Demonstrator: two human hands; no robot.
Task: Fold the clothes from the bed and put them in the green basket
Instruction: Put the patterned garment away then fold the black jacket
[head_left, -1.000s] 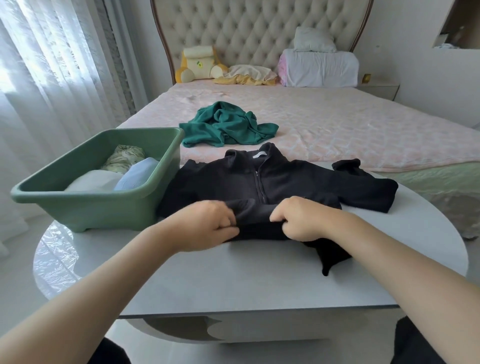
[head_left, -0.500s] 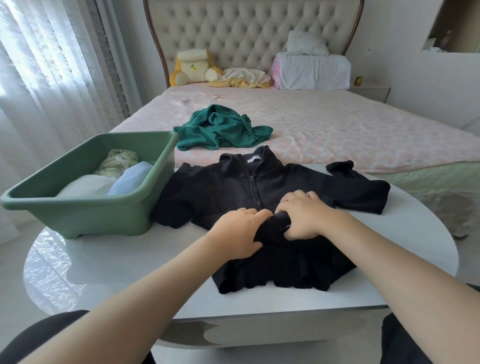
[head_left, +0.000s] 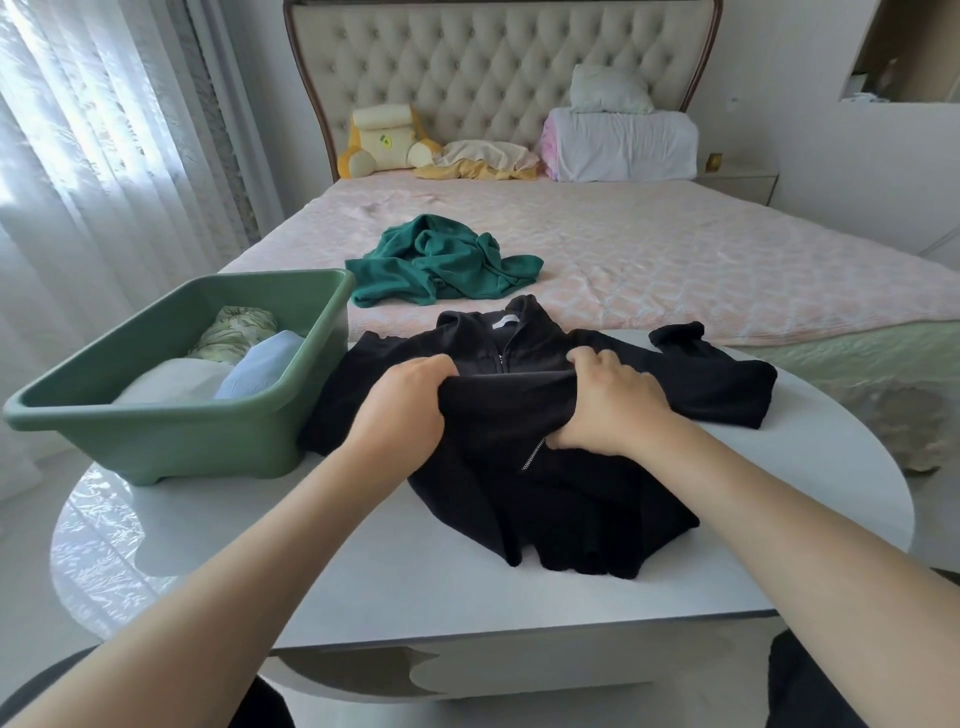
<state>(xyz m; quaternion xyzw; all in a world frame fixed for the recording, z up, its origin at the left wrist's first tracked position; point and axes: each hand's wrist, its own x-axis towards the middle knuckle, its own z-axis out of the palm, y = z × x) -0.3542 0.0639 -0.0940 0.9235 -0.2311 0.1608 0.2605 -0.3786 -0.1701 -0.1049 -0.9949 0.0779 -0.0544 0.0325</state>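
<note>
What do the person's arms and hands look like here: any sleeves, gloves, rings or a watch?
Both forearms are bare to the picture's edge, with no sleeves in view. The left hand and right hand wear no gloves; no ring, watch or bracelet shows. Dark clothing shows at the bottom edge, below the arms.

Left hand (head_left: 410, 410): curled round a fold of the black jacket (head_left: 571, 509).
Right hand (head_left: 613, 405): grips the same fold.
Forearms (head_left: 260, 545): bare, reaching forward.
</note>
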